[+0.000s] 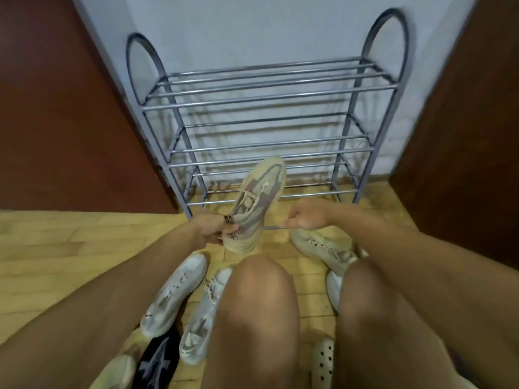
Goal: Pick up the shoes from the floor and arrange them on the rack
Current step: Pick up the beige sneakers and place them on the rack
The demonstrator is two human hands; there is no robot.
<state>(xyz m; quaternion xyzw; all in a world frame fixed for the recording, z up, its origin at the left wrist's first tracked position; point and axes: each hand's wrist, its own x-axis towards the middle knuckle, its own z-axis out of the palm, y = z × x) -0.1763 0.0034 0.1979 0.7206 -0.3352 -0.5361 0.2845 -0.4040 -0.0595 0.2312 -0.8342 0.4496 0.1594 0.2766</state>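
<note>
A beige knit sneaker [258,200] with a pinkish stripe is lifted off the floor, toe pointing at the rack. My left hand [210,228] grips it at the heel. My right hand [307,216] is closed on a thin lace or pull tab, just above a second beige sneaker [323,249] lying on the floor. The grey metal shoe rack [266,102] stands against the wall with bare shelves. On the floor by my knees lie two pale grey sneakers [175,293] [205,315], a black shoe [160,360], a yellowish shoe [118,372] and a white perforated clog [323,363].
Dark red-brown doors or panels [56,122] [463,136] flank the rack on both sides. The floor is light wood parquet [56,256]. My bare knees [258,304] fill the lower middle and hide part of a white shoe [334,287] at the right.
</note>
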